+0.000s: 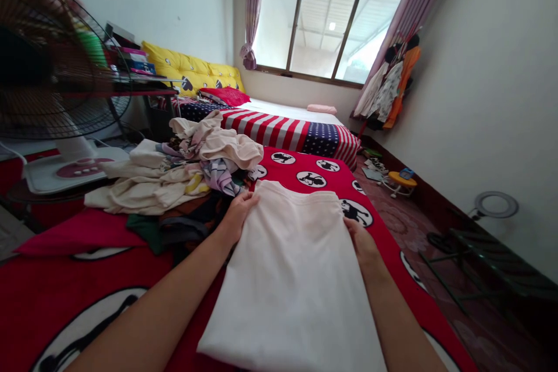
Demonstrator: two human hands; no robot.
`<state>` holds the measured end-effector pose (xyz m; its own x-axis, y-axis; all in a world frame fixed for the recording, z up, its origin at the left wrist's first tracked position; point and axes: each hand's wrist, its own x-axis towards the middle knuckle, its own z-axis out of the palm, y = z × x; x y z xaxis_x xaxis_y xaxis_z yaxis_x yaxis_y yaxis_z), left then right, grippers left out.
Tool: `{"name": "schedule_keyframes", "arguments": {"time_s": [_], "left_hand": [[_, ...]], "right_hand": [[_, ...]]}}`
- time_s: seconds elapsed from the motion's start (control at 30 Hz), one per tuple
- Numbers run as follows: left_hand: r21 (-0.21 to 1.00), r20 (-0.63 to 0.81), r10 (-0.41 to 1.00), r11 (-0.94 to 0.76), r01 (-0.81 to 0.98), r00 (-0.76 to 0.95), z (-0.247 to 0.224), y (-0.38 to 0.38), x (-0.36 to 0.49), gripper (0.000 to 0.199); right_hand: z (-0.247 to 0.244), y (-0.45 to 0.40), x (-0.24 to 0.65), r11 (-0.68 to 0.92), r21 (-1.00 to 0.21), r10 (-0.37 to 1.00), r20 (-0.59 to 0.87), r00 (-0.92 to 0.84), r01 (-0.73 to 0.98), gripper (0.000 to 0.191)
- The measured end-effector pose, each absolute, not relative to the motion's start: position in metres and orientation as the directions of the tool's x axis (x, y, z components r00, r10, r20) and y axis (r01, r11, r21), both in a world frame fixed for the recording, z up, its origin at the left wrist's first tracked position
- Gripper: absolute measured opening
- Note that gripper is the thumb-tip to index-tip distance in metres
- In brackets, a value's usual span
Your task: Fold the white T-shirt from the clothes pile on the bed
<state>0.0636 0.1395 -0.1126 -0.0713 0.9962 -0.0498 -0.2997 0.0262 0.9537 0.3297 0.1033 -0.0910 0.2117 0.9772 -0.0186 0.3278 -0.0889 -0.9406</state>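
A white garment (296,279), folded into a long panel, stretches between my two hands above the red bed cover. My left hand (240,212) pinches its upper left edge, thumb on top. On the opposite edge, slightly lower, my right hand (361,239) grips the cloth; some of its fingers are hidden behind the fabric. The garment's far end shows a seam like a neckline or waistband, but I cannot tell which. Just left of my left hand lies a heap of crumpled clothes (152,183) in cream, brown, green and patterned fabric.
The red bed cover (311,179) has round black-and-white figures. A fan (65,104) stands at the left. Beyond lies another bed with a stars-and-stripes cover (261,128). Clothes hang (392,84) by the window. On the right are a dark folding stand (492,261) and a small orange stool (401,179).
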Motion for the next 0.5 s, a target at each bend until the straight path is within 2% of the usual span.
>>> {"name": "schedule_keyframes", "arguments": {"time_s": [0.03,0.1,0.17,0.23,0.3,0.37,0.43,0.5], "left_hand": [[0.936,-0.118,0.992,0.093,-0.34,-0.053,-0.113,0.14,0.062,0.036],[0.924,-0.167,0.985,0.14,-0.357,-0.045,-0.115,0.141,0.06,0.043],[0.945,-0.125,0.99,0.098,-0.311,-0.066,-0.117,0.141,0.06,0.058],[0.975,-0.053,0.997,0.039,-0.22,-0.059,-0.12,0.141,0.06,0.073],[0.996,0.024,0.999,-0.027,-0.089,-0.034,-0.124,0.141,0.062,0.065],[0.995,0.098,0.995,-0.097,0.029,-0.035,-0.128,0.141,0.064,0.043],[0.983,0.167,0.983,-0.16,0.092,-0.073,-0.127,0.142,0.065,0.031],[0.976,0.214,0.973,-0.208,0.068,-0.087,-0.12,0.145,0.065,0.033]], "right_hand": [[-0.093,0.104,0.332,-0.137,-0.957,0.979,-0.09,0.185,0.256,0.049],[-0.097,0.103,0.335,-0.188,-0.974,0.973,-0.167,0.16,0.125,0.051],[-0.099,0.102,0.336,-0.15,-0.983,0.97,-0.125,0.209,0.107,0.064],[-0.103,0.101,0.336,-0.085,-0.982,0.975,-0.047,0.217,0.169,0.075],[-0.107,0.101,0.336,-0.044,-0.956,0.987,0.004,0.163,0.29,0.065],[-0.111,0.102,0.335,-0.043,-0.922,0.99,0.012,0.14,0.385,0.047],[-0.113,0.104,0.333,-0.036,-0.924,0.982,0.038,0.183,0.381,0.04],[-0.107,0.109,0.331,0.027,-0.952,0.967,0.102,0.234,0.305,0.044]]}}
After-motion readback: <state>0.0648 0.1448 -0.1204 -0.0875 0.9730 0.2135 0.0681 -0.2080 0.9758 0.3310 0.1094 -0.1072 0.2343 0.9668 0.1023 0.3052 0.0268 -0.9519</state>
